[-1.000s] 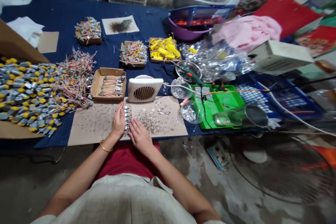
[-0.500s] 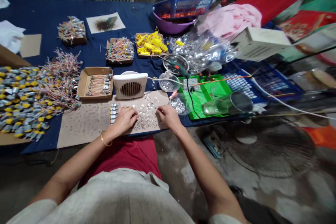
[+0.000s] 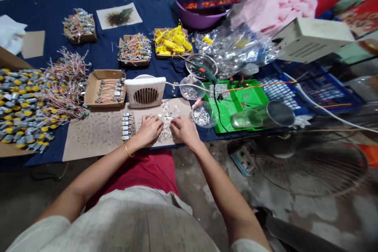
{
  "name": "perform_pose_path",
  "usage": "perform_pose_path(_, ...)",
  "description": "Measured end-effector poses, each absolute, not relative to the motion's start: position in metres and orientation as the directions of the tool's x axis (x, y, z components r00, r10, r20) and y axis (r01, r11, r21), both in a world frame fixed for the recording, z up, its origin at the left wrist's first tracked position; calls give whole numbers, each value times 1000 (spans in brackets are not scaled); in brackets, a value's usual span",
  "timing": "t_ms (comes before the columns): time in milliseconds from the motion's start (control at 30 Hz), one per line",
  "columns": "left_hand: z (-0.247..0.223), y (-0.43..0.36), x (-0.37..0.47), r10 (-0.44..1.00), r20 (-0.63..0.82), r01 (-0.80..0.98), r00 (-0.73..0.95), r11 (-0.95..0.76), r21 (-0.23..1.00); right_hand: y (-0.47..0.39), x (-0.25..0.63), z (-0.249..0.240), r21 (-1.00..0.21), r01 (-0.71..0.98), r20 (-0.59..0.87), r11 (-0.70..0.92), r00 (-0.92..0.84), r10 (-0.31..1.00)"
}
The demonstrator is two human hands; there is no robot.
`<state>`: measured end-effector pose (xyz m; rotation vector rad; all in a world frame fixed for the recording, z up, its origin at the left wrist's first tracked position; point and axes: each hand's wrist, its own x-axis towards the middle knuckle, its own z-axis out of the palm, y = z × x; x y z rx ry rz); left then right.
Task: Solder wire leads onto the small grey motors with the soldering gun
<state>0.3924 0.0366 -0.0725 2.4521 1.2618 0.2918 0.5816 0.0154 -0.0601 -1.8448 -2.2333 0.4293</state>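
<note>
My left hand (image 3: 149,128) rests low over the cardboard sheet (image 3: 88,136), its fingers curled and pressed together; whatever they hold is too small to make out. Facing it, my right hand (image 3: 183,129) is pinched closed at the fingertips, with its contents hidden. Small shiny metal pieces (image 3: 167,113) lie scattered on the cardboard between and beyond the two hands. Just left of my left hand, several small silver motors (image 3: 126,126) stand lined up in a row.
A small white fan (image 3: 145,93) stands behind the hands. Clear bowls of metal pieces (image 3: 202,115) and a green tray (image 3: 227,106) are on the right. At left are a carton of wired motors (image 3: 104,88) and a large motor pile (image 3: 23,110). Yellow parts (image 3: 174,41) fill a box behind.
My left hand has moved right and my right hand slightly left, so the gap between them is narrower. More of the motor row now shows. The camera view has shifted a little.
</note>
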Motion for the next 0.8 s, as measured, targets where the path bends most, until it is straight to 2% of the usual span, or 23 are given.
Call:
perform_pose_path(167, -77, 36, 392, 840, 45, 735, 540, -497, 462, 10, 567, -60, -343, 910, -40, 235, -264, 964)
perform_pose_path(300, -72, 30, 369, 892, 82, 755, 444, -422, 503, 12, 559, -58, -311, 911, -36, 271, -296, 954)
perform_pose_path(433, -70, 19, 338, 936, 108, 791, 336, -343, 506, 5, 538, -54, -300, 898, -10, 323, -341, 940)
perform_pose_path(567, -74, 14, 324, 940, 82, 801, 330, -325, 502, -12, 509, -57, -300, 879, 3, 371, -388, 922)
perform_pose_path(667, -74, 19, 323, 932, 73, 799, 355, -343, 493, -13, 512, -58, -305, 887, 5, 346, -362, 932)
perform_pose_path(800, -72, 40, 330, 921, 97, 822, 377, -382, 422, 9, 541, -55, -286, 931, 21, 229, -233, 972)
